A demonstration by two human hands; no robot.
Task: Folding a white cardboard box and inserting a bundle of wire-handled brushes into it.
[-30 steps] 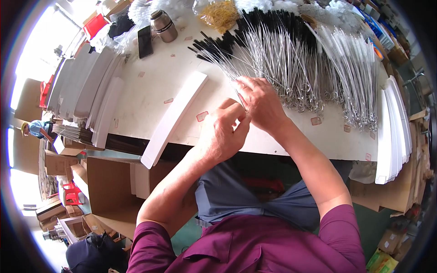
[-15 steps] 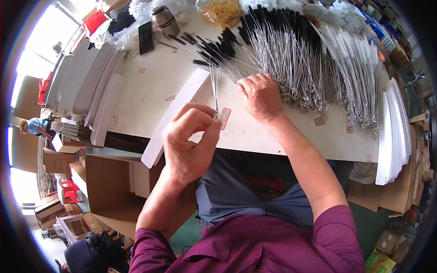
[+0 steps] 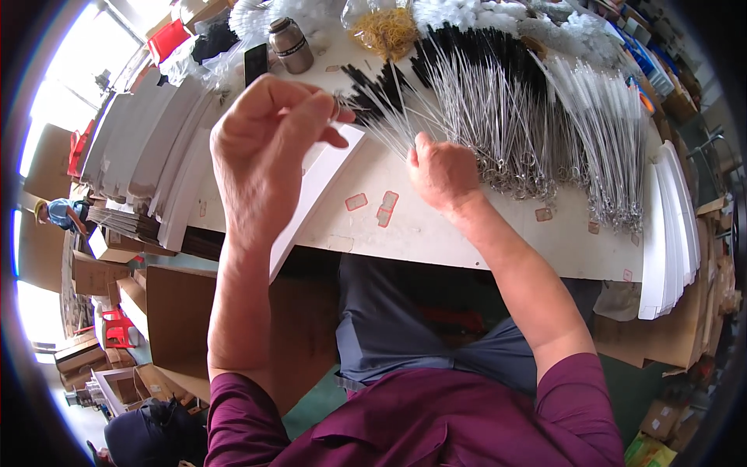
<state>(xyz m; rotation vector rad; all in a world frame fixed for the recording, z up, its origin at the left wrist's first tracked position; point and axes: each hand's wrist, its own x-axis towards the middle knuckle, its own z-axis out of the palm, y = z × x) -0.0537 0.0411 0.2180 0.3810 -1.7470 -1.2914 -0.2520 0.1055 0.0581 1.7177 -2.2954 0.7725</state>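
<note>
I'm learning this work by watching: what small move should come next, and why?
Probably lower the raised left hand toward the thin silver wire stems with black bristles, because these run to the curled right hand, while the left is held high, partly hiding the long, narrow white box. What it pinches, if anything, is unclear.

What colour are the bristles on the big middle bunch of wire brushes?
The bristles are black, clearest in the head view.
</note>
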